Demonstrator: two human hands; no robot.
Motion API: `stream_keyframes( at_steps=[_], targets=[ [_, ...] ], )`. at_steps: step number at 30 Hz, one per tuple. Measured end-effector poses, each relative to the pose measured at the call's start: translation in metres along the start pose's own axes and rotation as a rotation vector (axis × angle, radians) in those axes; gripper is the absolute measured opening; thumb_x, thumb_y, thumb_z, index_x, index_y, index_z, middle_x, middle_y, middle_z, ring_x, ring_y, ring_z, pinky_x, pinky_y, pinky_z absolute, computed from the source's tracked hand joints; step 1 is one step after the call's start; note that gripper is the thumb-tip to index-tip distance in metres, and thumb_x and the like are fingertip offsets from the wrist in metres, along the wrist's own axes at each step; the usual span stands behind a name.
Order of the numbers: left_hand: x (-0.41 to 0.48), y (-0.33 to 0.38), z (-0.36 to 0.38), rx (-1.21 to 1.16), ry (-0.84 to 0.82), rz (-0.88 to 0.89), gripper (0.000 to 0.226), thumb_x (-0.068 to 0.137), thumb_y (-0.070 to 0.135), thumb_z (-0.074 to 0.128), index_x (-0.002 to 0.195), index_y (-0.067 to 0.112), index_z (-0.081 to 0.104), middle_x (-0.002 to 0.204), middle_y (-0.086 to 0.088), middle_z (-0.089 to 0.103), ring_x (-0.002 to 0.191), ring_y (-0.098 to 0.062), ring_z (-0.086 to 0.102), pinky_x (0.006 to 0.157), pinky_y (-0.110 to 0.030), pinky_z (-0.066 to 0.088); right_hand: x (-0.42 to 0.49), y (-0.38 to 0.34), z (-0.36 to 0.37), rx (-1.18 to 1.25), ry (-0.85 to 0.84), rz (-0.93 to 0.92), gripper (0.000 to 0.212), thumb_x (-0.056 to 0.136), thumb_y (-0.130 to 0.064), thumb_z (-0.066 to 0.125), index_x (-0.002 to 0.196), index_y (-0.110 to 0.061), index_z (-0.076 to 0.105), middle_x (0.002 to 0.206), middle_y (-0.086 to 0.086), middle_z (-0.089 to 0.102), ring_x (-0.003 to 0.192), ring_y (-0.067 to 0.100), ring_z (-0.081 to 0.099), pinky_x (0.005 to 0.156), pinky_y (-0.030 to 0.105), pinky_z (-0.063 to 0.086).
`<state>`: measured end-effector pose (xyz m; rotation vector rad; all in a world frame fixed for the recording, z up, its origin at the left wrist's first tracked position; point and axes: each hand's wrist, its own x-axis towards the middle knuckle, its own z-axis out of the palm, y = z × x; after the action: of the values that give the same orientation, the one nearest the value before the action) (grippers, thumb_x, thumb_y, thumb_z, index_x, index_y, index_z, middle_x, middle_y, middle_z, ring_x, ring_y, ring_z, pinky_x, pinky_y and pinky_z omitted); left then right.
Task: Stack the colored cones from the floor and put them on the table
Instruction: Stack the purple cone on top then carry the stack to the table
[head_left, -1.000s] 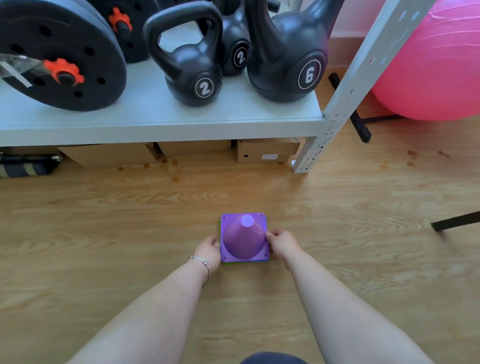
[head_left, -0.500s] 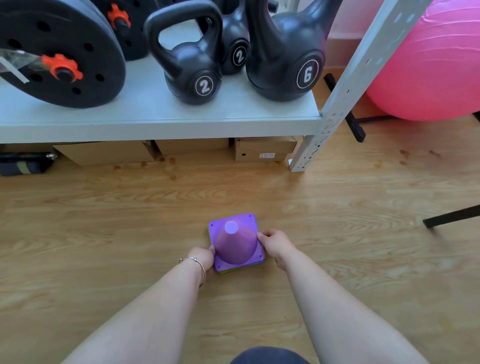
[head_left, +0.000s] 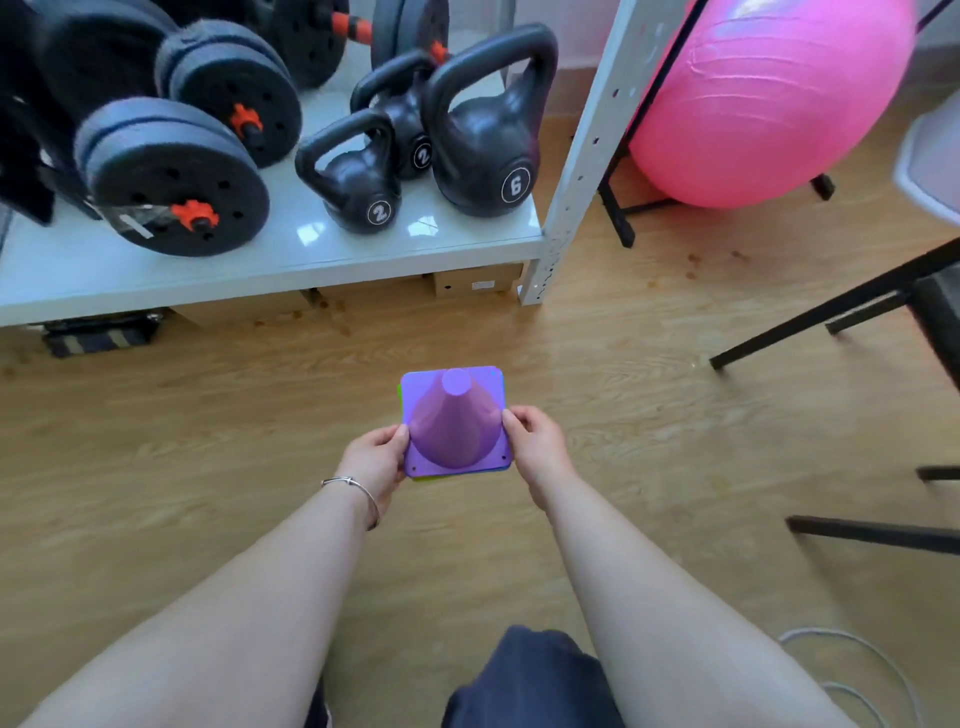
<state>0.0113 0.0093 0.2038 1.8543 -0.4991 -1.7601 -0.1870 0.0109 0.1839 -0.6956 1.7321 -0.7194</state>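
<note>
Dark fabric (head_left: 524, 680) at bottom centre of frame, white cable (head_left: 857, 670) looped on the floor at lower right; both bare forearms reach up the middle; thin bracelet (head_left: 353, 491) on the left wrist. Left hand (head_left: 376, 457) clamps the left edge of the cone stack (head_left: 453, 423), thumb on top of the base plate, fingers curled under; right hand (head_left: 535, 441) does the same on the right edge; both closed on it. Stack sits centre frame, purple cone on top, green and blue base edges peeking out beneath; whether it's clear of the wooden floor (head_left: 208, 441) can't be told. Black frame legs (head_left: 831, 306) at right. Further up: grey shelf (head_left: 291, 249) in the upper left with cardboard boxes (head_left: 475, 280) under it; on it weight plates (head_left: 171, 176) with orange collars, kettlebells marked 2 (head_left: 358, 182) and 6 (head_left: 483, 135). Pink exercise ball (head_left: 769, 98) at upper right, past the shelf's white upright (head_left: 582, 156).
</note>
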Motion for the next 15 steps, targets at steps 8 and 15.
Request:
stream_keyframes(
  at_steps=[8,15],
  targets=[
    [-0.215,0.11,-0.009,-0.111,-0.184,-0.022,0.026,0.097,0.015,0.054,0.118,0.002,0.061,0.106,-0.012,0.071,0.091,-0.021,0.067,0.083,-0.03,0.056,-0.17,-0.143,-0.081,0.129,-0.057,0.008,0.014,0.094,-0.025,0.06,0.093,-0.015,0.069,0.082,-0.002,0.069,0.07,0.009,0.058,0.069,0.027,0.048],
    [-0.386,0.215,-0.003,0.045,-0.227,0.153,0.025,0.097,0.016,0.055,0.116,0.005,0.066,0.101,-0.01,0.075,0.085,-0.018,0.069,0.074,-0.024,0.059,-0.303,-0.266,-0.154,0.249,-0.172,-0.063,0.031,0.091,-0.025,0.066,0.118,-0.011,0.069,0.107,0.003,0.076,0.094,0.017,0.069,0.086,0.04,0.057]
  ],
)
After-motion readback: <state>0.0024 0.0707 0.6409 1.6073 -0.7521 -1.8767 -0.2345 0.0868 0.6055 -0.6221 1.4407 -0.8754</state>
